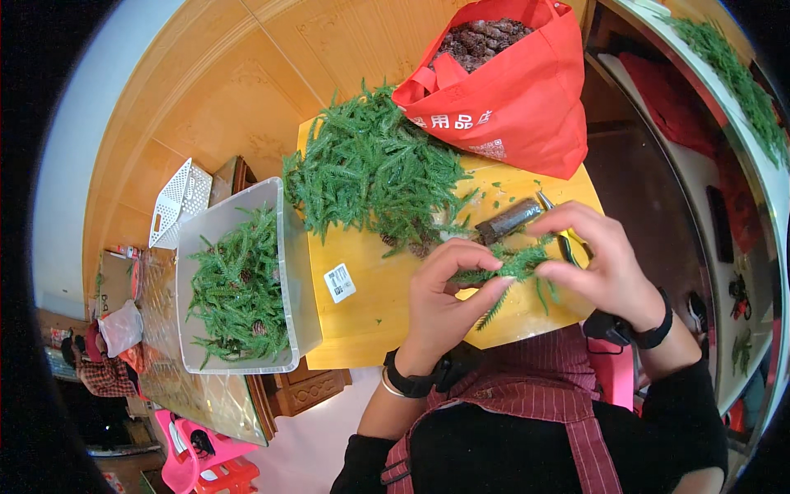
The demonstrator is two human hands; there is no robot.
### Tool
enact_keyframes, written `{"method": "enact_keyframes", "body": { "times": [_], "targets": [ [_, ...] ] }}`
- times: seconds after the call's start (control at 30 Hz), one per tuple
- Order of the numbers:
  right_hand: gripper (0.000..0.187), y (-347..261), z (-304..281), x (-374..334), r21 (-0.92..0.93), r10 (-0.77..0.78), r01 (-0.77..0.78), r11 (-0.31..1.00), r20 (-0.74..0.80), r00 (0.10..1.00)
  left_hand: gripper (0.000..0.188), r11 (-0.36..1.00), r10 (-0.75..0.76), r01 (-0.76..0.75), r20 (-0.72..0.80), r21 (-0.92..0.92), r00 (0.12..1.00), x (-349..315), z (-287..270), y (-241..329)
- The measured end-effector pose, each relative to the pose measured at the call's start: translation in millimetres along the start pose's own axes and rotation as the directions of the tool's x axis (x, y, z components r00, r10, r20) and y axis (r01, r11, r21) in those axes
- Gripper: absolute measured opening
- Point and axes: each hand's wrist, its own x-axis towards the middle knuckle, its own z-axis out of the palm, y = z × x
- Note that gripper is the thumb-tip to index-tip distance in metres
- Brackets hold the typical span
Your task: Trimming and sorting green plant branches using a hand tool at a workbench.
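My left hand (457,284) pinches an artificial pine sprig (518,262) between thumb and fingertips, above the front of the yellow table. At the sprig's other end, my right hand (599,262) curves its thumb and forefinger round the green needles; its other fingers are partly hidden. Just beyond the sprig lie a dark wrapped bundle (508,221) and pliers with yellow-and-black handles (568,245). A large heap of green pine sprigs (370,160) covers the table's far left, with a few brown pine cones (418,249) at its near edge.
A red tote bag (518,107) full of pine cones (481,41) stands at the far right of the yellow table (354,329). A clear plastic bin (303,305) of sprigs with cones is at the left. A white label (339,282) lies beside it. Behind stands a white perforated basket (181,202).
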Motion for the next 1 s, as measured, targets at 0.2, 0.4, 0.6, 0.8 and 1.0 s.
{"method": "enact_keyframes", "body": {
  "times": [0.2,0.4,0.6,0.8,1.0],
  "targets": [
    [0.041,59,-11,-42,-0.368,0.235,-0.244,0.897,-0.069,0.970,0.019,0.987,0.133,-0.124,-0.092,0.102,0.987,2,0,4],
    [0.059,94,2,-74,-0.626,0.474,-0.398,0.670,-0.051,0.879,0.022,0.965,0.208,-0.191,-0.083,0.180,0.975,4,1,5],
    [0.048,111,5,-73,-0.575,0.387,-0.383,0.723,-0.123,0.914,0.029,0.970,0.187,-0.185,-0.003,0.156,0.982,0,-2,5],
    [0.019,114,-8,-79,-0.317,0.487,-0.526,0.789,-0.198,0.850,0.028,0.962,0.173,-0.154,-0.065,0.225,0.983,-1,-3,3],
    [0.023,88,-23,-94,0.465,0.736,-0.656,0.595,0.013,0.677,0.022,0.971,0.178,-0.159,-0.095,0.178,0.979,0,-4,2]
  ]
}}
